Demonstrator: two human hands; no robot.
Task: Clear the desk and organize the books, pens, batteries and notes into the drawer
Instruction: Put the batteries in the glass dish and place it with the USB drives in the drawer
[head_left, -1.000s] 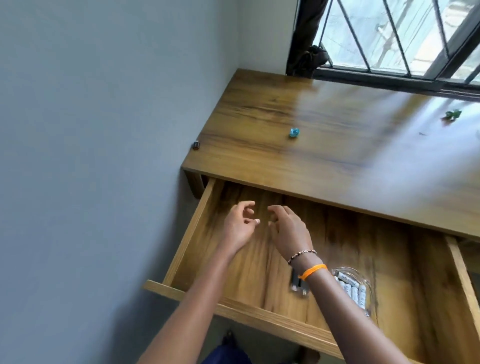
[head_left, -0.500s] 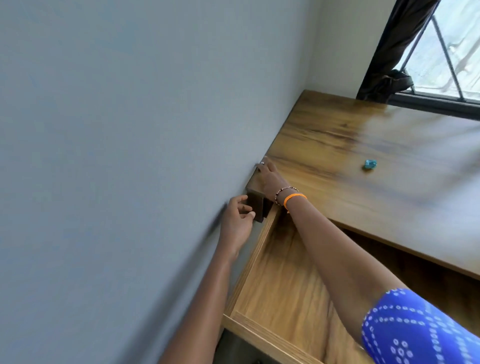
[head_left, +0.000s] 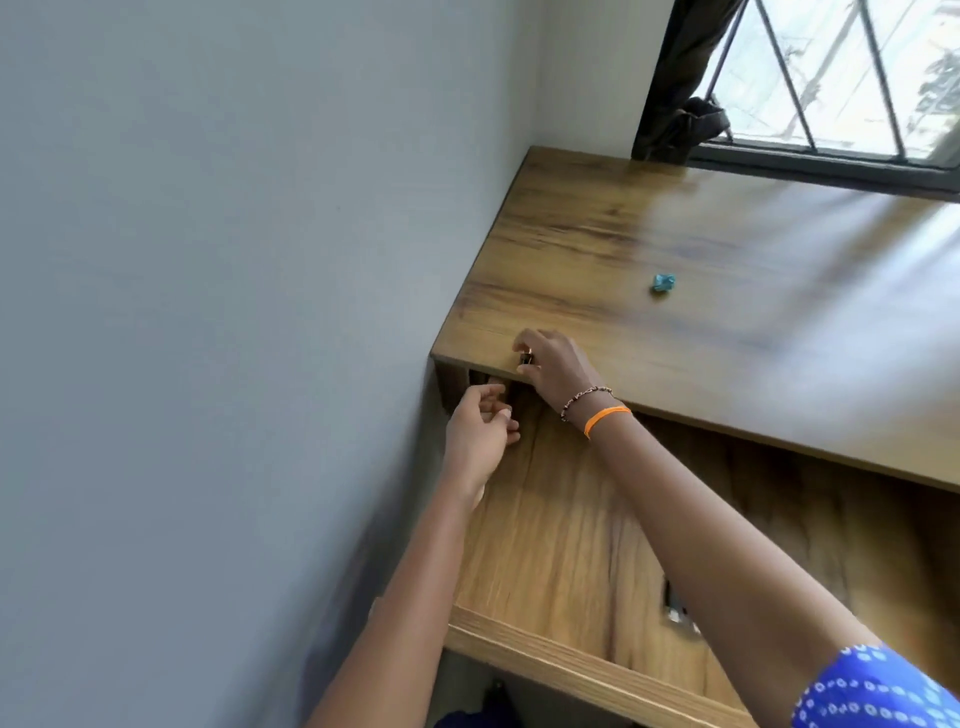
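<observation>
My right hand (head_left: 558, 370) is at the front left corner of the wooden desk (head_left: 727, 322) and pinches a small dark battery (head_left: 526, 358) between thumb and fingers. My left hand (head_left: 480, 428) hovers just below the desk edge, over the open drawer (head_left: 550, 540), with its fingers loosely curled and nothing in it. A few batteries (head_left: 675, 613) lie in the drawer, mostly hidden behind my right forearm. A small crumpled blue note (head_left: 663, 283) sits on the desk top.
A grey wall (head_left: 234, 312) runs close along the left of desk and drawer. A barred window (head_left: 841, 78) with a dark curtain (head_left: 680, 88) is behind the desk. The drawer's front rail (head_left: 571, 670) juts toward me.
My right hand has drawn the small battery from the wall edge along the desk's front left corner. My left hand stays below the edge. The view swung left, then slightly back.
</observation>
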